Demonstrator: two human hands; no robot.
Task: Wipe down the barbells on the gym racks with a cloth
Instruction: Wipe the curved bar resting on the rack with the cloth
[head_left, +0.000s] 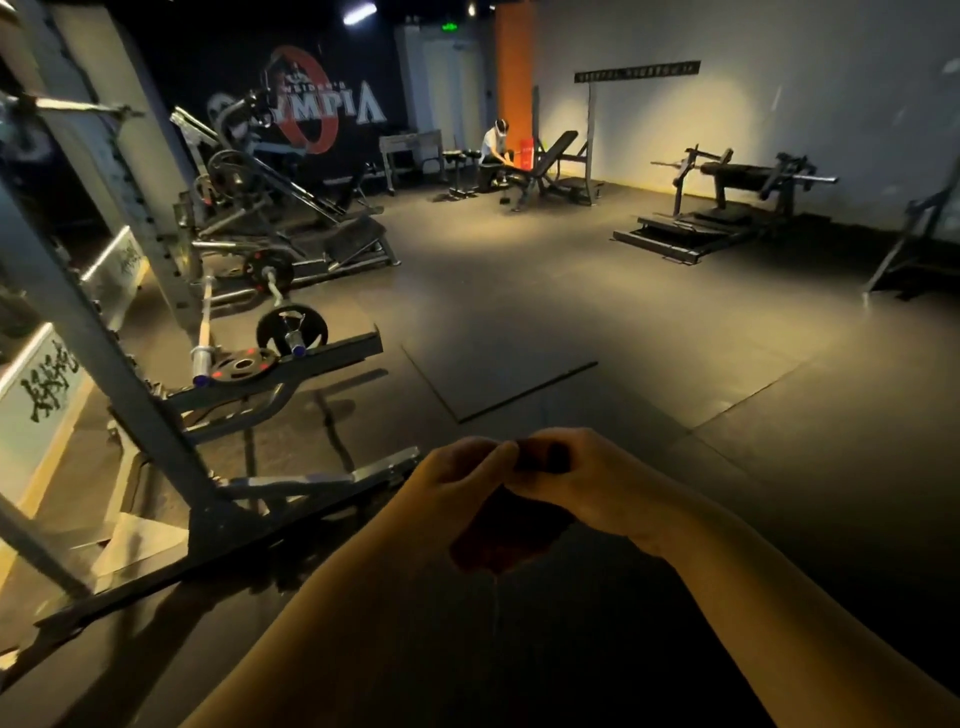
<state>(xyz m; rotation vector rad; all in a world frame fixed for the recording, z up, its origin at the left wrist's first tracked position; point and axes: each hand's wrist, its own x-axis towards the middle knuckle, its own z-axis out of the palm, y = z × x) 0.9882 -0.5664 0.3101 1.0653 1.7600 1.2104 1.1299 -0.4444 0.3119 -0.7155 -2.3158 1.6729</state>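
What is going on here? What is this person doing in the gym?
A person stands on the gym floor and holds a dark cloth in front of the body. The left hand and the right hand grip its top close together, and the rest hangs down. No bar is being wiped at this moment: the barbells lie on the rack to the left, apart from the hands. Far back, another person bends over a bench.

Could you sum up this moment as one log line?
left hand + right hand: gripping dark cloth | barbell: on rack at left, untouched | wiping: not started
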